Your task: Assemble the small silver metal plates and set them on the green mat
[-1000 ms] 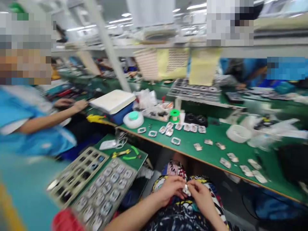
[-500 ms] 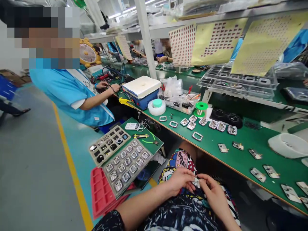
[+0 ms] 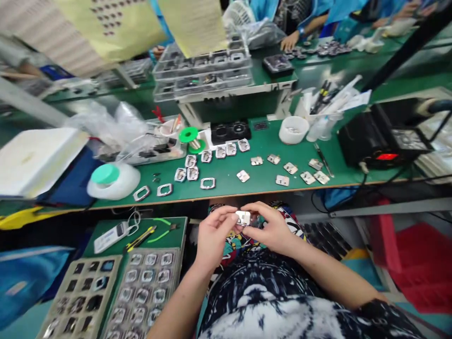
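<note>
Above my lap, my left hand (image 3: 217,233) and my right hand (image 3: 270,227) pinch a small whitish metal watch part (image 3: 243,218) between them. It faces up, with tiny dark details that I cannot make out. Both hands have their fingers closed about its edges. Just beyond, on the green bench, lie several similar metal plates (image 3: 282,180), spread toward the right. Left of these are several silver watch case frames (image 3: 207,183), some hollow and some with parts inside.
The bench edge (image 3: 190,201) runs just beyond my hands. A solder spool (image 3: 189,135), white bottle (image 3: 115,180), white cup (image 3: 294,129), tweezers (image 3: 324,160) and black soldering station (image 3: 384,134) stand on it. At lower left, trays of parts (image 3: 178,263) sit beside green cutters (image 3: 164,228).
My view has swung to the right, from the co-worker at left toward the bench ahead. The watch part stays between both hands and now shows more plainly.
</note>
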`<action>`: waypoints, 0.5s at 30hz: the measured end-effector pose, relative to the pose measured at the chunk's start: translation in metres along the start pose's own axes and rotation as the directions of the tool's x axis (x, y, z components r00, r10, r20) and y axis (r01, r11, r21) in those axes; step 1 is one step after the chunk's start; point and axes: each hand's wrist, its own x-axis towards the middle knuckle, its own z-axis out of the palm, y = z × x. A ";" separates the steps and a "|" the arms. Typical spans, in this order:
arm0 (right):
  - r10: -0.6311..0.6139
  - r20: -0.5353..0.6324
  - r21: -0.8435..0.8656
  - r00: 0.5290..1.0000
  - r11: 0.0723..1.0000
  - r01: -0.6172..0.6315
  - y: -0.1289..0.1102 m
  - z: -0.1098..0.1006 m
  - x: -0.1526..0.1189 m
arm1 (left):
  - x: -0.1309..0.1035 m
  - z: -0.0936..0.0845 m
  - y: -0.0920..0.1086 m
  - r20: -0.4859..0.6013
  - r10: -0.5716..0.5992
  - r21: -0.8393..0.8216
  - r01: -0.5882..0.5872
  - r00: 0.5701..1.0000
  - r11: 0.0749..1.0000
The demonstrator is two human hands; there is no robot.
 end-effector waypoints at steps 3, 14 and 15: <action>-0.031 -0.076 0.012 0.997 0.999 0.032 -0.004 -0.007 -0.003 | -0.002 0.009 0.003 0.020 0.038 0.047 -0.039 0.999 0.998; -0.368 -0.153 -0.139 0.917 0.927 0.348 0.005 -0.009 0.000 | 0.005 0.018 0.003 0.070 0.027 0.090 -0.033 0.997 0.995; -0.378 -0.167 -0.162 0.911 0.922 0.353 0.005 -0.010 -0.001 | 0.004 0.019 0.002 0.056 0.052 0.116 -0.058 0.997 0.992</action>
